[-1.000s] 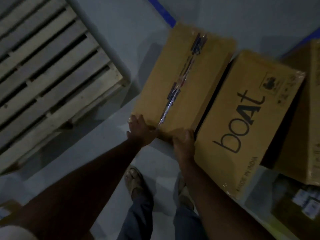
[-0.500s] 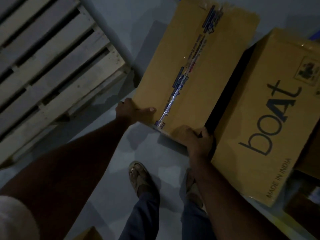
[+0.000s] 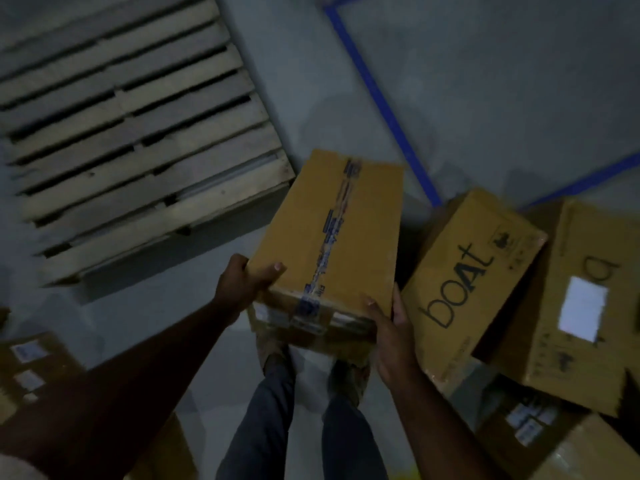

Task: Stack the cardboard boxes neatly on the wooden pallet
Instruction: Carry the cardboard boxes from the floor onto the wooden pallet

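Observation:
I hold a taped cardboard box off the floor in front of my legs. My left hand grips its near left corner, thumb on top. My right hand grips the near right corner from below and the side. The bare wooden pallet lies on the grey floor to the upper left, its corner close to the box's far left edge. A box printed "boat" stands on the right, beside the held box.
Another brown box with a white label leans at the far right, and more boxes lie below it. Labelled cartons sit at the lower left. Blue tape lines mark the floor. My feet stand under the held box.
The box has come up off the floor and away from the "boat" box, toward me and the pallet corner. My hands shifted from its near edge to its near corners.

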### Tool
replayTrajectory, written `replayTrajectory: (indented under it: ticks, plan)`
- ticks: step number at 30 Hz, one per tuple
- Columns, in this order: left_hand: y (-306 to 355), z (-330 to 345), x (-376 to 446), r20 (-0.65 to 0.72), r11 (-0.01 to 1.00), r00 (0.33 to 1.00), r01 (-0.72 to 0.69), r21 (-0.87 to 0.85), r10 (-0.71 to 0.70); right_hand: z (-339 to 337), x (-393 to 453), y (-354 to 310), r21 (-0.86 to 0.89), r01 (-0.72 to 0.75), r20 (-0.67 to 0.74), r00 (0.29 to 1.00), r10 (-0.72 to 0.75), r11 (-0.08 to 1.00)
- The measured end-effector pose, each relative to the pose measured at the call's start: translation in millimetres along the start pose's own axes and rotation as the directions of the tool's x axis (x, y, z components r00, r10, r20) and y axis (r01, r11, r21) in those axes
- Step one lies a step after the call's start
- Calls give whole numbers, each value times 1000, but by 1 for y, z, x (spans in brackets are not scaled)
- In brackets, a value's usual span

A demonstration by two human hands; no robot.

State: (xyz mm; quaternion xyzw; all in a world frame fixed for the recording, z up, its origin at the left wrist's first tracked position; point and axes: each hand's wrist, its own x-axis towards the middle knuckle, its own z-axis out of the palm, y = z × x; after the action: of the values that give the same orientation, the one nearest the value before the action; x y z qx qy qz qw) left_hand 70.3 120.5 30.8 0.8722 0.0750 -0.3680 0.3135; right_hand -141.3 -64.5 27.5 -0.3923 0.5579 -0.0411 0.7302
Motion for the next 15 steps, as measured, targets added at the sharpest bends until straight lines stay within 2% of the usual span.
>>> replayTrajectory:
  ticks: [5,7,11,15]
  plan:
    - [11,-70,-111,-124,995,992,-6,-102,-7,3,-104,-64,-187,3,144,989,24,982]
    - [14,-102,-149,-204,985,979,-14,-171,-22,20,-140,-89,-226,59,207,978,-12,972]
    - [4,-167,-205,-323,934,942,-32,-355,-91,79,-192,-131,-322,191,315,945,-85,927]
    - [-28,-237,-222,-432,865,889,-89,-493,-154,160,-229,-152,-381,304,479,873,-95,873]
